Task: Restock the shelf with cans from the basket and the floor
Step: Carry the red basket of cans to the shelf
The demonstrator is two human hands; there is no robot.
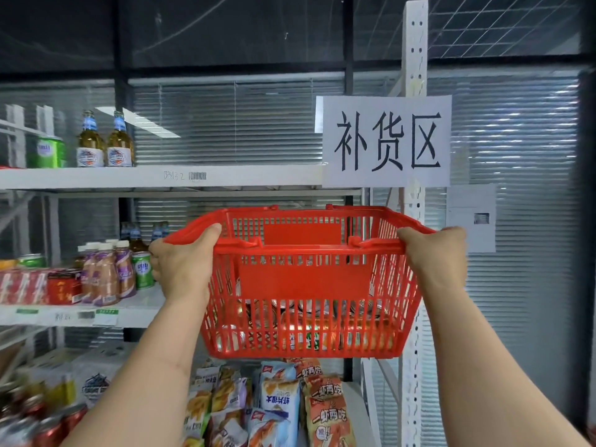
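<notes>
Both hands grip what I carry: my left hand (180, 266) and right hand (435, 256) curl over opposite rims of the red basket (306, 321), raised between them with cans (290, 337) lying inside. Left of my left hand, the white shelf (138, 179) holds bottles (104, 143) before slatted blinds. Above my right hand hangs a paper sign (387, 141) reading "补货区". Below lie snack bags (277, 404).

One red basket (306, 282) is held up by two hands, the left hand (182, 269) and the right hand (435, 256). Cans (290, 321) lie inside it, too hidden behind the slats to count. Two glass bottles (104, 143) and one green can (48, 151) stand on the top shelf (225, 177). One paper sign (387, 140) hangs there.
</notes>
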